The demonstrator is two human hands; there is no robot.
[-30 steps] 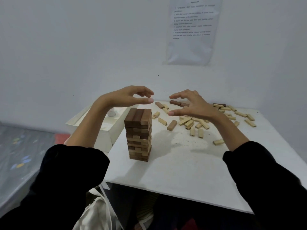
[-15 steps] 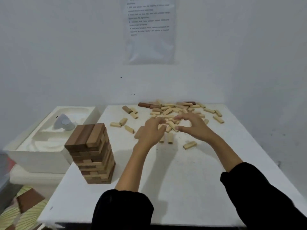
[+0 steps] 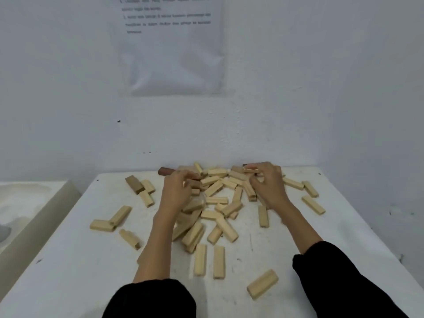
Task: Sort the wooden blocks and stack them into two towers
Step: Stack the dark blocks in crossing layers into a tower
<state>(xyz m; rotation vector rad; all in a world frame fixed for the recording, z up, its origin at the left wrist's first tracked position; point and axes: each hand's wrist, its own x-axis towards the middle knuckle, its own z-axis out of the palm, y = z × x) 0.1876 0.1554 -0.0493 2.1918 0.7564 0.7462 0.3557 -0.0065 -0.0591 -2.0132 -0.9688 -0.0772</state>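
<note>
Blocks lie under both my grips now. A second ago those grips hovered over the top of the dark tower on the left side of the counter, and half a second ago they were only reaching toward the heap. My head has turned with them since, so the dark tower has gone out of view. The loose pale blocks now fill the middle and far part of the counter.

My left grip is down on the left side of the heap, fingers curled over a brown block. Blur keeps me from telling whether they have closed on it. My right grip is at the far edge, fingers and thumb pinching a pale block, just beside the end of a darker piece that is mostly hidden.

Another dark block lies against the far edge, beyond my left grip. A duller brown block sits toward the far left corner.

I judge that the dark tower is nearly complete and the work has passed to the heap. What remains is to pick out the last dark strays and then begin the second tower from the pale blocks. None of that second tower stands in view yet.
</note>
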